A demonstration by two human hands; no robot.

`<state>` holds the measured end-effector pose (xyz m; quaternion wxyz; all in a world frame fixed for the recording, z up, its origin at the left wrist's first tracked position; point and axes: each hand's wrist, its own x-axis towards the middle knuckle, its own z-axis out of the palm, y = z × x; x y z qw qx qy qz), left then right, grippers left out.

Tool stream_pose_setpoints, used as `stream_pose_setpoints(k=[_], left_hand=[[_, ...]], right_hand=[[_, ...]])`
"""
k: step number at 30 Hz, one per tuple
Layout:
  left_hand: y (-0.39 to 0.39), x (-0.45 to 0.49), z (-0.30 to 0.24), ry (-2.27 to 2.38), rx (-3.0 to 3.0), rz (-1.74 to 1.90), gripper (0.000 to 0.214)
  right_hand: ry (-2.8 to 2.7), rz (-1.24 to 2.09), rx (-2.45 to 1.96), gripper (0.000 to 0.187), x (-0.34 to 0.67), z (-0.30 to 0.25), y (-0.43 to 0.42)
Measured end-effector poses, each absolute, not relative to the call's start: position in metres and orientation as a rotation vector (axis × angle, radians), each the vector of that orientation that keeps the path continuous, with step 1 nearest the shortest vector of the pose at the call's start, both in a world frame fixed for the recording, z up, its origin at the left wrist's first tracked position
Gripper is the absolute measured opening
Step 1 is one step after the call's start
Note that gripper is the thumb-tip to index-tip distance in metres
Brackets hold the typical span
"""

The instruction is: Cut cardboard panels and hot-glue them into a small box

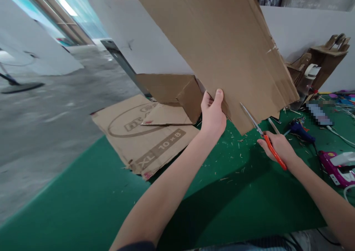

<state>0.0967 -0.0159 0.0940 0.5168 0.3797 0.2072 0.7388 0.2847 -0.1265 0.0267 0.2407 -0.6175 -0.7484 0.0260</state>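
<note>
A large brown cardboard sheet (222, 43) is held up at a tilt over the table. My left hand (213, 112) grips its lower left edge, thumb on the near face and fingers behind. My right hand (279, 149) is closed around orange-handled scissors (273, 151). Their metal blades point up and left, lying across the sheet's lower edge; I cannot tell whether the edge is between them. Left of my left hand, a flattened printed cardboard piece (155, 140) lies on the table, with a folded cardboard piece (172, 90) on top of it.
The green table (83, 203) carries scattered scraps. On the right are a blue glue gun (302, 130), a phone (318, 114) on a cable, a purple-and-white power strip (337, 169), a clear bottle (306, 82) and a cardboard structure (324, 62). A white partition (302, 32) stands behind.
</note>
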Motion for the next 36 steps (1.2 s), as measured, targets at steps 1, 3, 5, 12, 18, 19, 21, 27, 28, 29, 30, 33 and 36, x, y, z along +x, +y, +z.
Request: stream_pose_setpoints(k=[1,3,5,12,18,19,21,27,28,29,30,33,36], left_hand=[[-0.015,0.096,0.094,0.493,0.905,1.769,0.036],[-0.014,0.096,0.093,0.494,0.891,1.761,0.036],[-0.013,0.095,0.093,0.502,0.882,1.751,0.035],[-0.015,0.092,0.097,0.521,0.872,1.743,0.034],[-0.02,0.081,0.113,0.472,0.906,1.757,0.033],[-0.022,0.079,0.115,0.47,0.919,1.771,0.032],[-0.025,0.078,0.118,0.484,0.951,1.796,0.031],[-0.032,0.086,0.126,0.5,0.994,1.861,0.025],[-0.031,0.083,0.13,0.497,0.993,1.885,0.02],[-0.029,0.078,0.135,0.498,0.99,1.92,0.015],[-0.026,0.069,0.141,0.499,0.984,1.968,0.009],[-0.015,0.026,0.162,0.464,0.987,2.103,0.014],[-0.013,-0.015,0.179,0.599,1.061,2.188,0.021]], right_hand=[[-2.038,0.071,-1.687,0.043,0.284,0.025,-0.126],[-2.021,0.083,-1.67,0.043,0.282,0.023,-0.126],[-2.011,0.109,-1.644,0.042,0.281,0.02,-0.126],[-1.957,0.216,-1.551,0.038,0.279,0.021,-0.127],[-1.928,0.319,-1.438,0.035,0.273,0.026,-0.128],[-1.926,0.319,-1.433,0.035,0.272,0.026,-0.128],[-1.922,0.332,-1.423,0.037,0.272,0.027,-0.128],[-1.931,0.396,-1.437,0.038,0.273,0.029,-0.13],[-1.943,0.397,-1.439,0.038,0.273,0.028,-0.131],[-1.963,0.398,-1.436,0.038,0.274,0.027,-0.132],[-1.988,0.4,-1.432,0.038,0.275,0.026,-0.133],[-2.023,0.438,-1.414,0.032,0.277,0.021,-0.133],[-1.927,0.47,-1.392,0.029,0.276,0.018,-0.13]])
